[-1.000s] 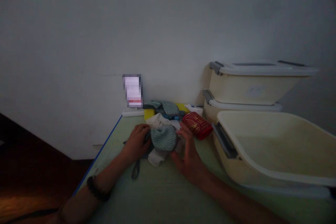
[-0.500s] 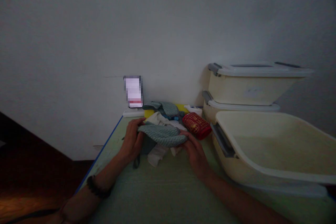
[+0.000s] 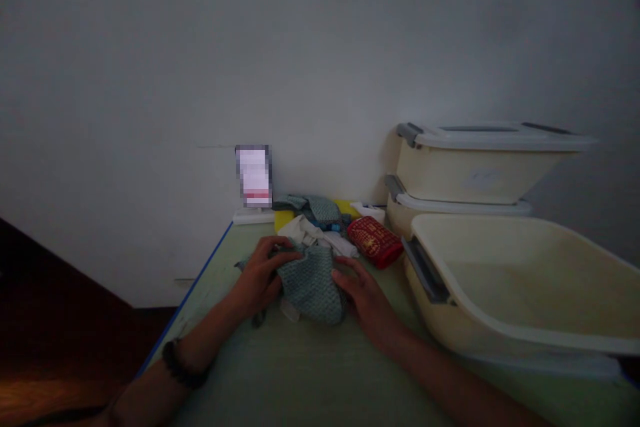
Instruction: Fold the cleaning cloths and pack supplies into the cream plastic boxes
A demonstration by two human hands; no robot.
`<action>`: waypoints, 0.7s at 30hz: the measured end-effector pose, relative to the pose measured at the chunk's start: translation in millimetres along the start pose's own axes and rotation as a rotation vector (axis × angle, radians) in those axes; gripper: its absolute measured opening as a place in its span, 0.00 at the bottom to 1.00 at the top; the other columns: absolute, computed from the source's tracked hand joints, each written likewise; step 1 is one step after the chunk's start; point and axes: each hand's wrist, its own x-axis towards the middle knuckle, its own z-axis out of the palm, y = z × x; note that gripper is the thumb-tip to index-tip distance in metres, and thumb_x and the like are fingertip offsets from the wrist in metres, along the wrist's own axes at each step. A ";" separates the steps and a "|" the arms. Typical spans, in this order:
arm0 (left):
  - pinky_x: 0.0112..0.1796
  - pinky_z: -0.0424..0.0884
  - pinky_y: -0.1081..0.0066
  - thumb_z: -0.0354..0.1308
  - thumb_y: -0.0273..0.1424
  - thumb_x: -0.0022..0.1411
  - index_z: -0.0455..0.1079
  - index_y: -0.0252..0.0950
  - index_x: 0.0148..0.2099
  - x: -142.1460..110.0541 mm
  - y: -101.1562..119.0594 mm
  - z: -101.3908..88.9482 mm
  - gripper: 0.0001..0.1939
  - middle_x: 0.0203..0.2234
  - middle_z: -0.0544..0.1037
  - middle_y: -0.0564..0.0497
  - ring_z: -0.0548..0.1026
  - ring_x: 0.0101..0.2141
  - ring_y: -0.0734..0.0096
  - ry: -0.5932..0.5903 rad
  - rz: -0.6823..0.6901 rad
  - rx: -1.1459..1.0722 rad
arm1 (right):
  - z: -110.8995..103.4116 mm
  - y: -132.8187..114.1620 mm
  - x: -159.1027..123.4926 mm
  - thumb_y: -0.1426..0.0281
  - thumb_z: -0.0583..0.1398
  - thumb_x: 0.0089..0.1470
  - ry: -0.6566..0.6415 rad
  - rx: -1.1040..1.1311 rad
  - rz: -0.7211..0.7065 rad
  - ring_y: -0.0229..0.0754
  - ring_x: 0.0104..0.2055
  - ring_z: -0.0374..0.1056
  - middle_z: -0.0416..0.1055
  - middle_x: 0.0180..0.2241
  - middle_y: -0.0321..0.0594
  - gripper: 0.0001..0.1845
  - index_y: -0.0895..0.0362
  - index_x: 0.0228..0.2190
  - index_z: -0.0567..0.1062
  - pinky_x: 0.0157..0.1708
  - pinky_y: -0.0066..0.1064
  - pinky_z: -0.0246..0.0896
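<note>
Grey-green knit cloth (image 3: 316,285) has gone from stretched sideways to drooping toward the person, just in front of the white cloth (image 3: 302,231) on the table (image 3: 295,373). Left hand (image 3: 261,277) has bent fingers pinching it; right hand (image 3: 369,300) is half-curled at its other edge, can't tell if gripping.

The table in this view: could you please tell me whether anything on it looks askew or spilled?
Nothing looks clearly spilled on the table, though the picture is dim. Behind the front green cloth, a white cloth lies crumpled and the red item lies slanted beside it, which looks untidy.
</note>
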 end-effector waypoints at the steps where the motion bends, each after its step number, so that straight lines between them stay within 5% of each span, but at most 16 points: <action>1: 0.44 0.68 0.58 0.49 0.20 0.56 0.70 0.41 0.48 -0.3 -0.4 0.6 0.20 0.45 0.65 0.45 0.65 0.46 0.60 0.001 0.003 0.005 | 0.7 -1.0 -0.5 0.63 0.64 0.42 -0.001 0.014 0.016 0.39 0.31 0.67 0.71 0.28 0.34 0.28 0.54 0.45 0.63 0.33 0.32 0.60; 8: 0.44 0.68 0.58 0.49 0.22 0.59 0.71 0.41 0.47 0.0 1.3 0.5 0.17 0.43 0.66 0.45 0.66 0.45 0.61 0.015 0.011 -0.009 | 2.2 -4.2 -0.9 0.77 0.61 0.36 -0.006 0.005 0.027 0.36 0.28 0.66 0.71 0.27 0.31 0.36 0.53 0.50 0.62 0.28 0.27 0.57; 14: 0.44 0.67 0.59 0.48 0.20 0.58 0.71 0.44 0.47 -1.0 0.1 2.1 0.20 0.43 0.66 0.46 0.65 0.45 0.60 0.002 -0.001 -0.007 | 4.6 -8.0 -4.6 0.78 0.58 0.35 -0.122 -0.014 -0.035 0.38 0.30 0.67 0.73 0.33 0.35 0.36 0.51 0.50 0.64 0.29 0.28 0.59; 18: 0.46 0.66 0.58 0.49 0.20 0.57 0.66 0.45 0.52 0.8 -1.6 1.7 0.23 0.43 0.68 0.46 0.65 0.45 0.60 0.025 0.004 0.032 | 3.6 -11.0 -4.4 0.68 0.61 0.43 -0.106 -0.240 -0.120 0.36 0.23 0.61 0.65 0.19 0.30 0.18 0.55 0.40 0.73 0.24 0.27 0.55; 21: 0.47 0.64 0.56 0.53 0.24 0.55 0.62 0.41 0.54 4.9 -2.1 -2.8 0.23 0.43 0.68 0.45 0.65 0.46 0.58 0.141 -0.123 0.100 | -3.0 -14.2 0.4 0.68 0.61 0.43 -0.033 -0.333 -0.184 0.32 0.19 0.54 0.57 0.15 0.27 0.09 0.58 0.30 0.75 0.20 0.25 0.49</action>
